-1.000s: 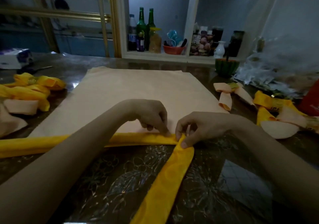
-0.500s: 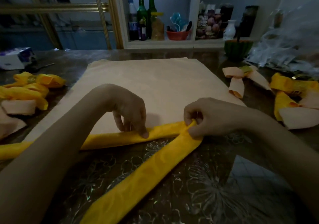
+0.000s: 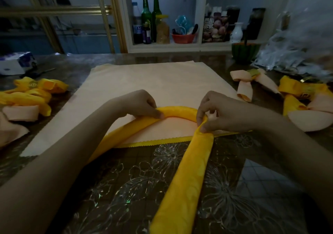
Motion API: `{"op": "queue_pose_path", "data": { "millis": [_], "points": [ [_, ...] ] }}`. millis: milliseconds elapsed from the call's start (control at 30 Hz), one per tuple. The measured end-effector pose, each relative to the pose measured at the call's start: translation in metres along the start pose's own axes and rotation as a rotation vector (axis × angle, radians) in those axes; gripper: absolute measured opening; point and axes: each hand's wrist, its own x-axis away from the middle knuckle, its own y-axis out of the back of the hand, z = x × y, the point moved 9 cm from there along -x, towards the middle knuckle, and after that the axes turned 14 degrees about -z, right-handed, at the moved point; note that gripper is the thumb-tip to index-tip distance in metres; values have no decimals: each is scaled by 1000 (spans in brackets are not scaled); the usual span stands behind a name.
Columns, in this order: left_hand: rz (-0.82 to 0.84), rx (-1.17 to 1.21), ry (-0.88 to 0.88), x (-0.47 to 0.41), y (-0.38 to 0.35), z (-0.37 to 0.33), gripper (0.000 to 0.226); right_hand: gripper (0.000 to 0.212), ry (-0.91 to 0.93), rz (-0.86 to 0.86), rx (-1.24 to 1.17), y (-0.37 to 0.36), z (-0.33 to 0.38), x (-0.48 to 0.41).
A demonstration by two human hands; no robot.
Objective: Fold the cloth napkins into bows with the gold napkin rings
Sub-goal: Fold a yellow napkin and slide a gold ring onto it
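A yellow napkin strip (image 3: 177, 111), folded long and narrow, arches between both hands above the flat peach napkin (image 3: 153, 82) on the dark, flower-patterned surface (image 3: 137, 183). The left hand (image 3: 144, 105) grips the arch's left end, thumb and curled fingers closed round it; from there one tail slants down under the left forearm. The right hand (image 3: 222, 111) pinches the arch's right end between thumb and fingertips, and the other tail runs from that pinch toward the viewer. Finished bows (image 3: 33, 94) with a gold napkin ring (image 3: 254, 72) lie well apart at both sides.
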Motion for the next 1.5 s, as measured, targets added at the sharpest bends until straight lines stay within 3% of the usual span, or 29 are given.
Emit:
{"op": "queue_pose_path", "data": {
  "millis": [100,200,300,433,567,733,934,1000,1067,1134,1200,1267,1367,1434,1500],
  "points": [
    [-10,1,22,0,4,2,29,13,9,-93,-35,-6,7,-5],
    [112,-67,133,10,16,20,36,17,23,-119,-40,-10,10,-6],
    [270,-163,252,27,24,38,34,9,36,-95,43,-13,11,-7],
    [294,-240,250,33,19,31,38,17,18,-82,-43,-14,13,-6],
    [171,31,208,26,24,9,34,22,11,-73,-126,-13,13,-6],
    [-40,400,342,20,29,2,18,18,3,-50,-134,-15,14,-5],
    [-221,161,187,39,14,-42,22,19,-18,-10,-214,-13,13,-5],
    [-272,79,146,47,2,-52,6,19,-36,10,-261,-13,12,-4],
    [-280,-6,132,52,-13,-56,43,16,-65,53,-284,-11,13,0],
    [-246,-21,158,54,-24,-55,63,11,-51,135,-255,-12,19,6],
    [-180,55,213,52,-24,-52,48,32,-22,226,-192,-17,24,11],
    [-128,27,215,47,-14,-46,16,35,-48,272,-129,-23,25,15],
    [-341,-217,17,39,25,-52,16,36,-124,295,-75,-31,19,17],
    [-484,-239,-168,42,36,-72,23,41,-139,292,-62,-33,18,17],
    [-373,-155,-245,45,15,-85,33,41,-128,272,-72,-33,19,16]
  ]
}}
